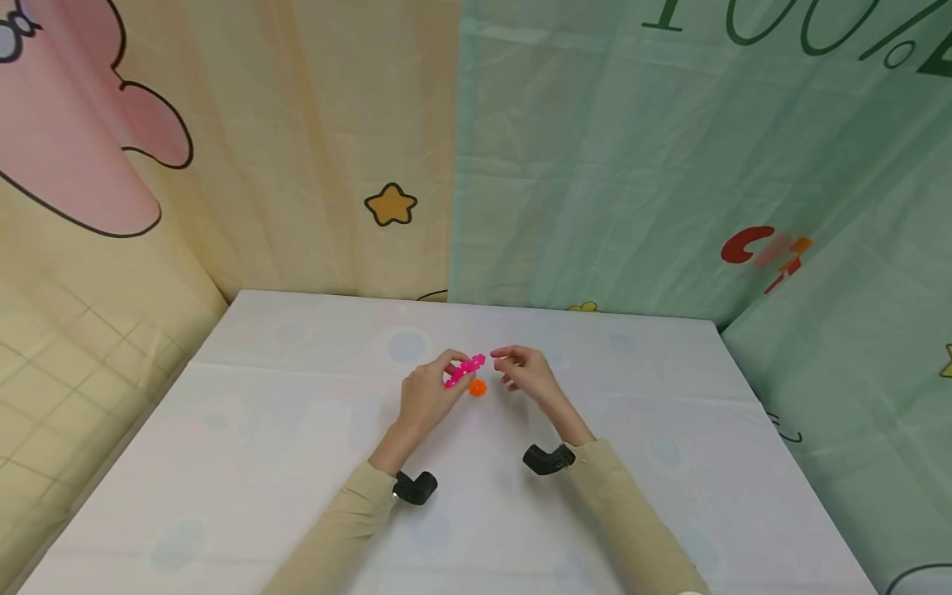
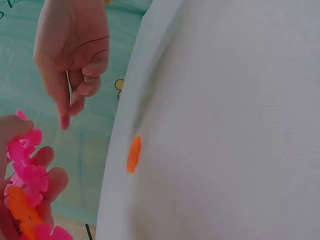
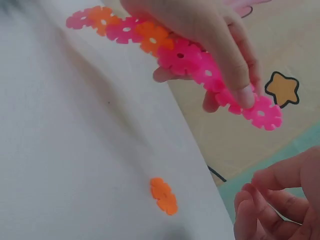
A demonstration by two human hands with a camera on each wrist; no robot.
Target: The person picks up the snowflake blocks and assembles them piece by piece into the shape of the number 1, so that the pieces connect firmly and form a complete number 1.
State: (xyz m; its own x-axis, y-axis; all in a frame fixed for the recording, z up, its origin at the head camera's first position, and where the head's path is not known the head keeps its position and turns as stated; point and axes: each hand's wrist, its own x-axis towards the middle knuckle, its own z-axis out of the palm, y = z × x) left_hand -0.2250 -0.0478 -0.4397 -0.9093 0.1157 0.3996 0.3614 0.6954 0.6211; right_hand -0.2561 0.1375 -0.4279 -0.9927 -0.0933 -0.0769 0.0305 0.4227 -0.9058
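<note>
My left hand (image 1: pixel 426 398) grips a chain of interlocking snowflake discs (image 3: pixel 181 56), its thumb along one face and fingers behind. Most of the notched discs are pink, with orange ones among them toward one end; some parts lie behind the fingers. A single pink disc forms the free end beyond the thumb, on the side toward my right hand (image 1: pixel 530 376). That hand hovers just to the right, apart from the chain, its fingers loosely bent and nothing visible in them. One loose orange snowflake disc (image 1: pixel 478 387) lies flat on the table below and between both hands.
A white cloth with faint pale spots covers the table (image 1: pixel 476 512). Behind its far edge hang a cream curtain (image 1: pixel 320 149) and a green curtain (image 1: pixel 580 165). Each wrist carries a black camera mount, the left one (image 1: pixel 416 488) and the right one (image 1: pixel 548 459).
</note>
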